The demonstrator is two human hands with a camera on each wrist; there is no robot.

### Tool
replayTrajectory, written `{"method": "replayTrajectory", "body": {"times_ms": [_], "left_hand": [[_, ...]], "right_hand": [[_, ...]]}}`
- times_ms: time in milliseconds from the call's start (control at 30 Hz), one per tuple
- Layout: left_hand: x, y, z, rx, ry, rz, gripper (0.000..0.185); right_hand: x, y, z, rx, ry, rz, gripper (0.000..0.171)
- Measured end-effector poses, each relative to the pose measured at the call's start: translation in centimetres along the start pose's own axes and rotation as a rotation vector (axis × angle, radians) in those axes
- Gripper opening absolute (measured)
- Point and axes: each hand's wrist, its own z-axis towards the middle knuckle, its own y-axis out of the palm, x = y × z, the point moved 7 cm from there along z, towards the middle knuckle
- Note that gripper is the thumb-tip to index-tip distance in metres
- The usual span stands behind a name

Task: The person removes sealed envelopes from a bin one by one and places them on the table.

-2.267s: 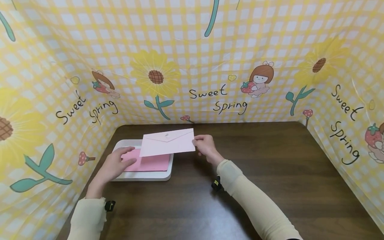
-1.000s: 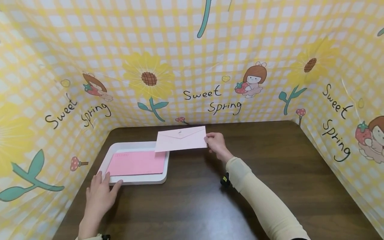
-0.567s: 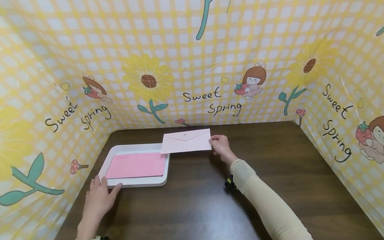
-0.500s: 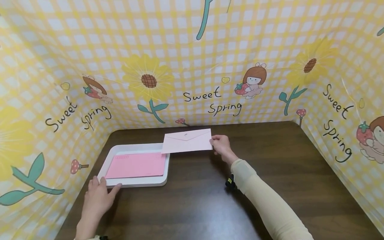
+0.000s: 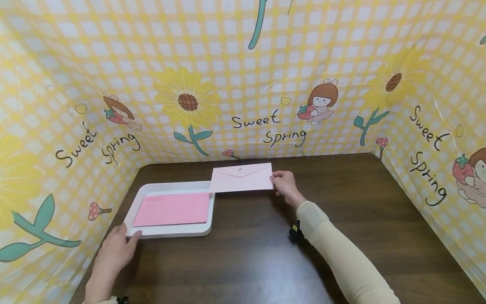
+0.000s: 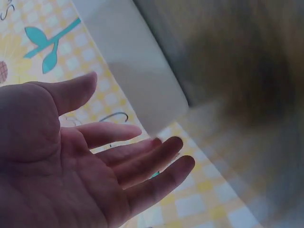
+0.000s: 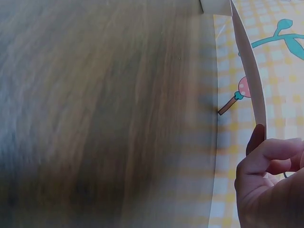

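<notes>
My right hand pinches the right edge of a pale pink envelope, held above the dark table just right of the white tray. In the right wrist view the envelope shows edge-on above my fingers. A deeper pink envelope lies flat in the tray. My left hand sits at the tray's near left corner with fingers straight. The left wrist view shows that hand's fingers spread and holding nothing, close to the tray's corner.
A yellow checked sheet with sunflowers and "Sweet Spring" lettering walls the table on three sides. Dark wood tabletop stretches right of the envelope and toward me.
My right hand carried the pale envelope rightward off the tray. My left hand left the deeper pink envelope and drew back to the tray's near left corner.
</notes>
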Motion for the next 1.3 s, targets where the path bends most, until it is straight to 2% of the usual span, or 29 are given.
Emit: {"method": "replayTrajectory", "body": {"times_ms": [200, 400, 633, 1000, 1300], "left_hand": [[-1.6, -1.0, 1.7, 0.003, 0.034, 0.001, 0.062], [-1.8, -1.4, 2.3, -0.004, 0.076, 0.030, 0.055], [-2.1, -1.1, 2.4, -0.058, 0.045, 0.027, 0.059], [-2.0, -0.8, 3.1, -0.095, 0.037, 0.035, 0.058], [-2.2, -0.4, 3.2, -0.133, 0.031, -0.039, 0.061]], "right_hand": [[0.2, -0.9, 0.4, 0.003, 0.018, 0.001, 0.030], [0.5, -1.7, 0.6, 0.012, 0.024, -0.020, 0.031], [1.0, -2.2, 1.0, 0.009, 0.024, -0.025, 0.032], [1.4, -2.6, 1.6, 0.007, 0.036, -0.066, 0.031], [2.3, -2.8, 2.2, -0.011, 0.045, -0.113, 0.030]]}}
